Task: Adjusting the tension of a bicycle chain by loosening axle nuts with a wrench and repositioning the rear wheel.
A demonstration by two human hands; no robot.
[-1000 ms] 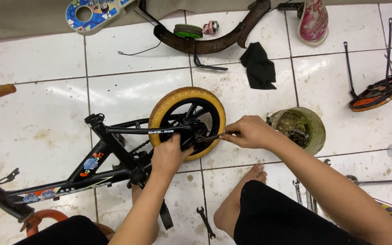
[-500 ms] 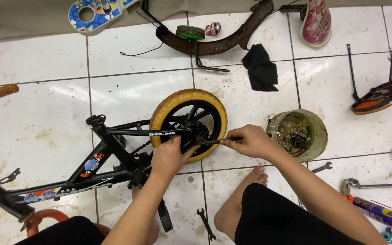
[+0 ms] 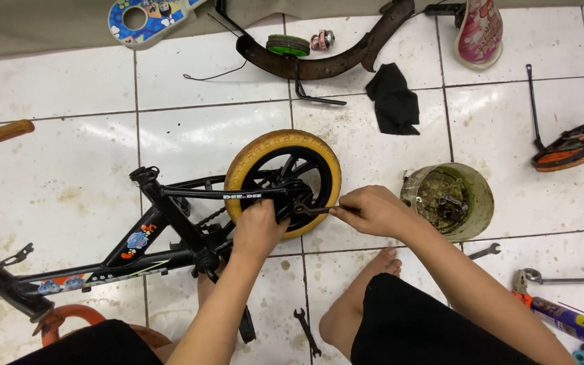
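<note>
A small black bicycle frame (image 3: 170, 223) lies on its side on the white tiled floor, its rear wheel (image 3: 246, 162) black with a tan tyre. My left hand (image 3: 259, 228) presses on the frame by the wheel's axle, fingers curled over it. My right hand (image 3: 370, 211) is shut on a dark wrench (image 3: 311, 210) whose head sits at the axle. My bare foot (image 3: 353, 297) rests on the floor below my right hand.
A dirty round tub (image 3: 449, 199) of small parts stands right of my right hand. Loose wrenches (image 3: 307, 331) lie near my foot, a spray can (image 3: 572, 323) at lower right. A brown mudguard (image 3: 319, 61), black rag (image 3: 393, 101) and an orange-black part (image 3: 576, 145) lie farther off.
The view has shifted slightly left and down. Both hands stay at the axle, and the right hand with the wrench has moved slightly.
</note>
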